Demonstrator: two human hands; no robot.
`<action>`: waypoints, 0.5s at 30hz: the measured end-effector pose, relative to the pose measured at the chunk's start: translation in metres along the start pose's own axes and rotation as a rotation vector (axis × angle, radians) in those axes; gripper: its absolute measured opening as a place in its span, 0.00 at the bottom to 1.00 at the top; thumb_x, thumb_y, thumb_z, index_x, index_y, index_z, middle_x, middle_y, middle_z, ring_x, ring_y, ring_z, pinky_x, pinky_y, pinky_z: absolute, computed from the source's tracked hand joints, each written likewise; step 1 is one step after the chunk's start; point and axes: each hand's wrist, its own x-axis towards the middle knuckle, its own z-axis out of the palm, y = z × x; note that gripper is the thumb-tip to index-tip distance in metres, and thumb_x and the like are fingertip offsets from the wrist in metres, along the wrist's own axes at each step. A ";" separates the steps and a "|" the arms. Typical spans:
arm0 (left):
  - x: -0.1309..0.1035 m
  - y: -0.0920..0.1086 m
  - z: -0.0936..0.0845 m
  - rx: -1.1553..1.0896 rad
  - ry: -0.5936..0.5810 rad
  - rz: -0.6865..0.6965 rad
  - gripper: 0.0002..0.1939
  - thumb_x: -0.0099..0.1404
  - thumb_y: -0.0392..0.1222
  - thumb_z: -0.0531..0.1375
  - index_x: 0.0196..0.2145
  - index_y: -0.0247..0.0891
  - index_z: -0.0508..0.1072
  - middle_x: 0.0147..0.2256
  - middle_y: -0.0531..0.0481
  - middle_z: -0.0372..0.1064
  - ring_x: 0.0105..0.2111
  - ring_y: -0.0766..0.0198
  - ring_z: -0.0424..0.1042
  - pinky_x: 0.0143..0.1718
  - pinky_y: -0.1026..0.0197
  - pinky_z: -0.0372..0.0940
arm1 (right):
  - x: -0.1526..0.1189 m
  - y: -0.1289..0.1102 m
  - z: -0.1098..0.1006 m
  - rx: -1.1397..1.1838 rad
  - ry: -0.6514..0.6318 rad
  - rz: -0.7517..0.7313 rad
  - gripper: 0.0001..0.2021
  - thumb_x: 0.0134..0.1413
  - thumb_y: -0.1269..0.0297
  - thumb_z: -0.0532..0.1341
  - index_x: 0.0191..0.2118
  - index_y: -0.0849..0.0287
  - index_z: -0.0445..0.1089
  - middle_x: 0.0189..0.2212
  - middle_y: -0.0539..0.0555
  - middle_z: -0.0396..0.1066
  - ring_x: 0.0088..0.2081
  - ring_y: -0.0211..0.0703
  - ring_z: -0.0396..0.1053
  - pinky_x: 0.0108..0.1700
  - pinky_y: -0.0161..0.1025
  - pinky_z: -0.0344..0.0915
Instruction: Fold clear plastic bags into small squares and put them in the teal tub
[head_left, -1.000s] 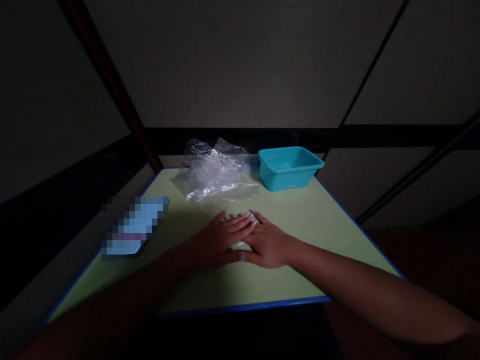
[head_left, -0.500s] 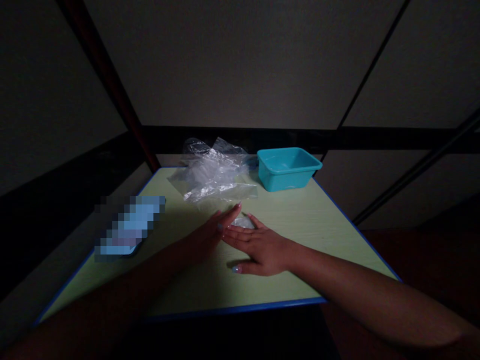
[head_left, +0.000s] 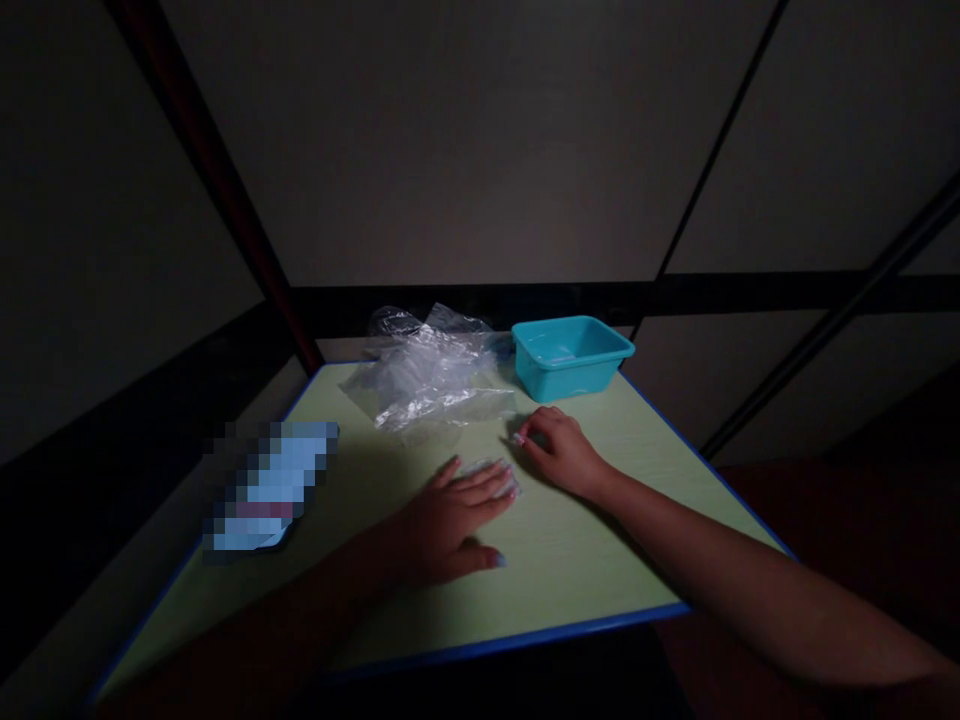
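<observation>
My left hand (head_left: 459, 522) lies flat with its fingers stretched over a small folded piece of clear plastic (head_left: 475, 466), pressing on it against the table. Most of that plastic is covered by the fingers. To its right, my right hand (head_left: 559, 452) rests low over the table with its fingers curled and thumb and fingertips together. Whether anything sits in that pinch is too small and dark to tell. Beyond the hands, a crumpled heap of clear plastic bags (head_left: 431, 375) lies near the back edge.
A turquoise plastic basket (head_left: 574, 380) stands at the table's back right. At the left edge lies a blurred-out, phone-like flat object (head_left: 277, 485). The pale green table (head_left: 585, 560) has a blue rim, with panelled walls (head_left: 465, 150) close behind and at the left.
My right hand has moved away from the left, up and rightward, and its fingers have curled. My left hand has turned flat onto the small plastic piece. The view has tilted slightly.
</observation>
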 end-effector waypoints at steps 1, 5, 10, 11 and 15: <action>0.000 0.003 0.001 0.008 -0.034 0.016 0.39 0.68 0.66 0.48 0.68 0.41 0.50 0.68 0.39 0.41 0.68 0.46 0.43 0.64 0.32 0.31 | -0.001 -0.003 0.001 -0.024 -0.019 0.022 0.07 0.61 0.62 0.56 0.37 0.59 0.69 0.37 0.57 0.71 0.43 0.49 0.66 0.45 0.45 0.60; 0.000 0.008 0.002 0.033 -0.080 0.026 0.38 0.69 0.65 0.48 0.69 0.42 0.48 0.68 0.40 0.41 0.68 0.49 0.44 0.65 0.34 0.31 | 0.000 -0.020 0.001 -0.119 -0.128 0.080 0.11 0.59 0.56 0.59 0.39 0.59 0.68 0.40 0.59 0.70 0.46 0.53 0.64 0.44 0.47 0.58; 0.000 0.012 -0.005 0.042 -0.099 0.003 0.43 0.67 0.63 0.52 0.69 0.36 0.43 0.68 0.37 0.40 0.68 0.48 0.43 0.66 0.36 0.34 | 0.020 -0.038 -0.008 -0.170 -0.365 0.026 0.15 0.58 0.53 0.62 0.42 0.60 0.69 0.42 0.59 0.72 0.45 0.51 0.65 0.43 0.43 0.59; 0.000 0.013 -0.006 0.038 -0.094 -0.003 0.44 0.67 0.63 0.53 0.69 0.35 0.43 0.68 0.36 0.40 0.68 0.48 0.43 0.66 0.37 0.35 | 0.026 -0.040 -0.010 -0.178 -0.419 0.007 0.14 0.57 0.55 0.63 0.42 0.61 0.70 0.41 0.60 0.72 0.44 0.50 0.66 0.42 0.41 0.60; -0.002 0.016 -0.006 0.001 -0.064 -0.002 0.42 0.67 0.61 0.55 0.68 0.35 0.48 0.68 0.37 0.43 0.67 0.47 0.46 0.67 0.39 0.37 | 0.046 -0.049 -0.016 -0.215 -0.618 -0.076 0.07 0.53 0.65 0.65 0.33 0.64 0.73 0.36 0.60 0.75 0.38 0.46 0.69 0.38 0.37 0.59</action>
